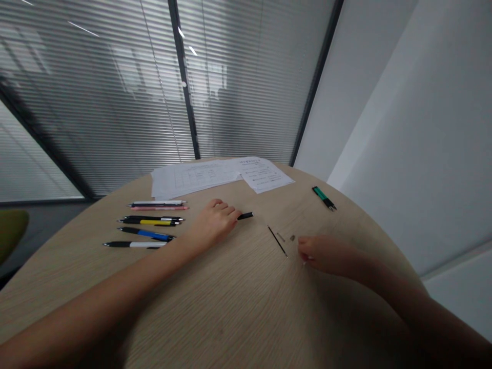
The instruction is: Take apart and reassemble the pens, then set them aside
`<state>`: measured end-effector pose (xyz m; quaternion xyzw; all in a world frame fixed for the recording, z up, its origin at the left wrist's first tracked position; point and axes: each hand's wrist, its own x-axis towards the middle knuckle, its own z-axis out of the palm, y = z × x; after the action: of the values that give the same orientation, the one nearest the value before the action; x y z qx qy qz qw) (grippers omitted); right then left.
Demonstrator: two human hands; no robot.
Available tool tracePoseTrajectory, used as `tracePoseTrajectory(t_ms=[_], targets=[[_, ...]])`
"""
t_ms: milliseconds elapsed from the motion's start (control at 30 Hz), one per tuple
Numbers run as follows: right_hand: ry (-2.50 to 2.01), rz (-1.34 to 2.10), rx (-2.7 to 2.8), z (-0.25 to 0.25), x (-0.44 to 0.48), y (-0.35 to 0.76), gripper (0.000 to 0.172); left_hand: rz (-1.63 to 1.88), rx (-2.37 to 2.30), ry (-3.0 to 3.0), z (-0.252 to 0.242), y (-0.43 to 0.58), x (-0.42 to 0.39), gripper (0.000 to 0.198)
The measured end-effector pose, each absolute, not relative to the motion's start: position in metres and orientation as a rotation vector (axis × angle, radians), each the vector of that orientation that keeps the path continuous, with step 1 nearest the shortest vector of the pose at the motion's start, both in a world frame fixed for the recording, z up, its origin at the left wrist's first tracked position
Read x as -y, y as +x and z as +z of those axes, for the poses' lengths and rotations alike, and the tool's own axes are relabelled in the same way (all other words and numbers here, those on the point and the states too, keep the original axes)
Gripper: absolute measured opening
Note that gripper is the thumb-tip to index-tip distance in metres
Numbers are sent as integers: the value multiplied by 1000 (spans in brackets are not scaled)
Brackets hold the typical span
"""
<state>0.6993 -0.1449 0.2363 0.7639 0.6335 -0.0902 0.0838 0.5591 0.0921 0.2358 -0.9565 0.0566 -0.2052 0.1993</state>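
My left hand (218, 221) is closed around a black pen barrel (246, 216), whose end sticks out to the right past the fingers. To the right of it, a thin dark pen refill (277, 241) lies slanted on the wood. Beside the refill are a small spring-like piece (281, 237) and a tiny dark part (292, 238). My right hand (323, 252) rests low by these parts, its fingers pinched together. A small pale bit shows under its fingertips, too small to name.
Several pens lie in a column at the left of the round table (230, 307), among them a blue pen (148, 233) and a pink pen (159, 208). Printed papers (203, 177) lie at the far edge. Green-and-black pens (324, 198) sit at the right.
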Motion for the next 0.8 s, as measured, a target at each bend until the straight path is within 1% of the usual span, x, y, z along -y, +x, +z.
tracePoseTrajectory(t_ms=[100,233,400,500,633,800], targets=[[2268,-307,-1923,235,145,691,18,-570,-149,-2675,237,559,-91,8],[2340,-400,-1985,236,148,686,26,-569,-154,-2670,237,559,-91,8],[2337,-470,-2190,240,143,691,26,-604,-169,-2669,232,560,-96,8],[2460,-374,-2315,236,133,694,19,-648,-198,-2643,224,560,-102,9],[2628,-207,-2413,220,120,692,9,-745,-357,-2570,210,559,-109,16],[2766,-27,-2447,201,110,687,8,-823,-478,-2532,202,558,-109,20]])
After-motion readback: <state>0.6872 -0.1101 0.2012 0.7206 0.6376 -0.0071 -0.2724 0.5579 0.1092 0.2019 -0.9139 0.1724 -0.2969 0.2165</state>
